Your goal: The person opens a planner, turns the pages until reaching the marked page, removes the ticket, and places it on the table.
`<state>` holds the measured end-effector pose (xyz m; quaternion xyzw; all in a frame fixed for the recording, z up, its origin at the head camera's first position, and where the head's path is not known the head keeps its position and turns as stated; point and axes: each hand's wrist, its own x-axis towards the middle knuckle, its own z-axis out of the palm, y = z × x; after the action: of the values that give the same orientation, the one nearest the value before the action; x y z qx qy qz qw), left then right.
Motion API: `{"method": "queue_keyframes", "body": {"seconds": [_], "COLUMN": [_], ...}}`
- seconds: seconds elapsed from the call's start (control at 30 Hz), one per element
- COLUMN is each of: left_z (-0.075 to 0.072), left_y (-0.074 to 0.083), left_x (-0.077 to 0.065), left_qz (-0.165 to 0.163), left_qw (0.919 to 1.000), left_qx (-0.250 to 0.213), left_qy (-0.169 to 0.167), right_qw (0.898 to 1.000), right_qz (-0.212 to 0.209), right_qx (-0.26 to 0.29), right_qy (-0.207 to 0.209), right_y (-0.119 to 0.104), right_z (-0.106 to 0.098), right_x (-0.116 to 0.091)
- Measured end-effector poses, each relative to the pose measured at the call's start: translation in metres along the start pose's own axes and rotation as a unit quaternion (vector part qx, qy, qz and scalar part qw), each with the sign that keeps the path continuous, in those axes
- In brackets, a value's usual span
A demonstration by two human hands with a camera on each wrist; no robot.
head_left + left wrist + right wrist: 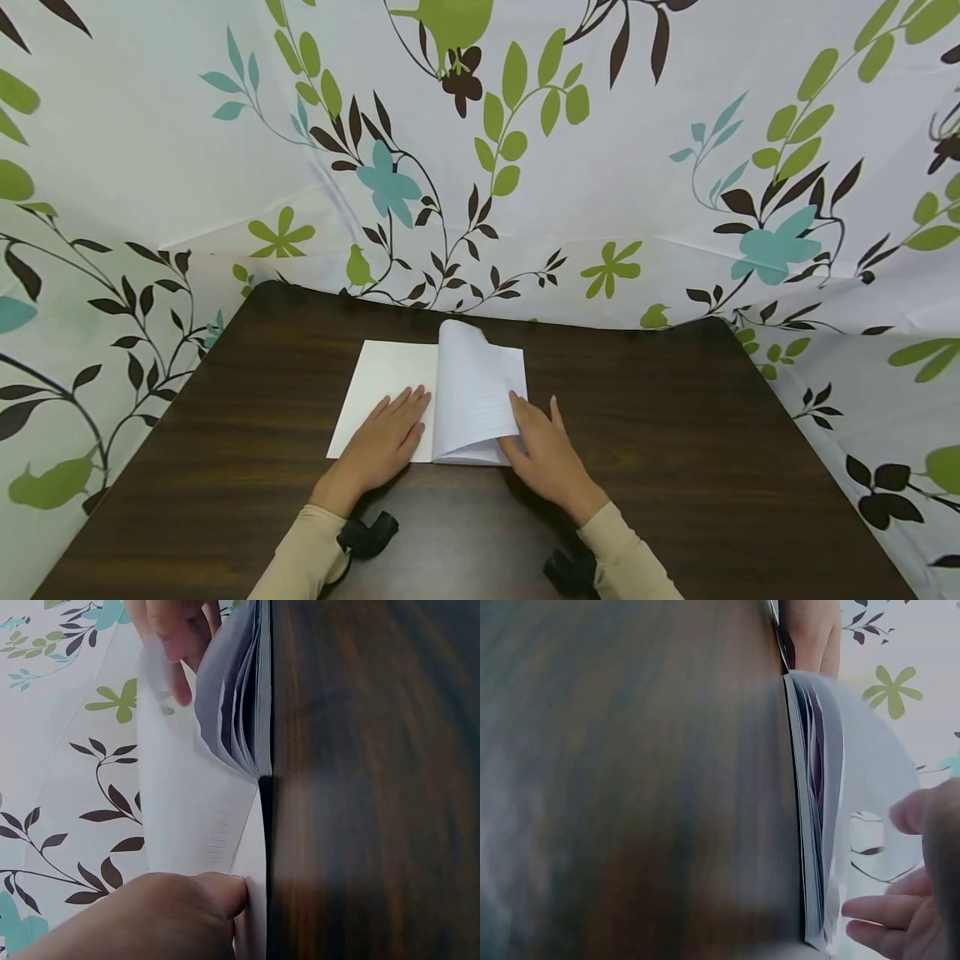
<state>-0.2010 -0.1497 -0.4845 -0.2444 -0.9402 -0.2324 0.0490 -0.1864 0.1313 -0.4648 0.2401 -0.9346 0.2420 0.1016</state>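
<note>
A notebook lies spread on the dark table, with a plain white left side [390, 367] and a raised, curling lined page [472, 383] over the right-hand stack. My left hand [382, 442] rests flat on the left side, fingers straight and pointing toward the fold. At the right edge of the raised page is my right hand [551, 458], its fingers extended. In the right wrist view the thumb [911, 814] and fingers [877, 919] stand apart beside the page stack [817, 825]. The left wrist view shows the loose page [187, 802] bowed up between both hands.
The notebook sits toward the far side of a brown wooden table [675, 467]. A white cloth with leaf and flower prints [637, 167] hangs behind the table and along its sides. Black wrist cameras [367, 533] are strapped at both tan sleeves [300, 554].
</note>
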Motion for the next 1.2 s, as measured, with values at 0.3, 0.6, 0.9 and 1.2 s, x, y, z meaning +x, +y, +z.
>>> {"method": "queue_keyframes", "body": {"seconds": [0.3,0.6,0.9,1.2], "left_z": [0.000,0.003,-0.030,-0.064], "left_y": [-0.003,0.000,-0.026,-0.042], "left_x": [-0.003,-0.002,-0.007,-0.015], "left_qz": [-0.003,0.007,-0.035,-0.163], "left_qw": [1.0000,0.9998,0.9944,0.9721], "left_qx": [-0.006,0.002,-0.098,-0.122], "left_qy": [0.003,0.018,0.020,0.116], "right_qw": [0.998,0.996,0.993,0.986], "right_qz": [-0.005,-0.049,-0.038,-0.058], "right_qx": [0.065,0.070,0.035,0.029], "right_qy": [-0.001,-0.035,-0.110,-0.152], "right_y": [-0.007,-0.028,-0.043,-0.049], "right_z": [0.000,0.001,0.013,0.026], "right_x": [0.009,0.037,0.046,0.043]}}
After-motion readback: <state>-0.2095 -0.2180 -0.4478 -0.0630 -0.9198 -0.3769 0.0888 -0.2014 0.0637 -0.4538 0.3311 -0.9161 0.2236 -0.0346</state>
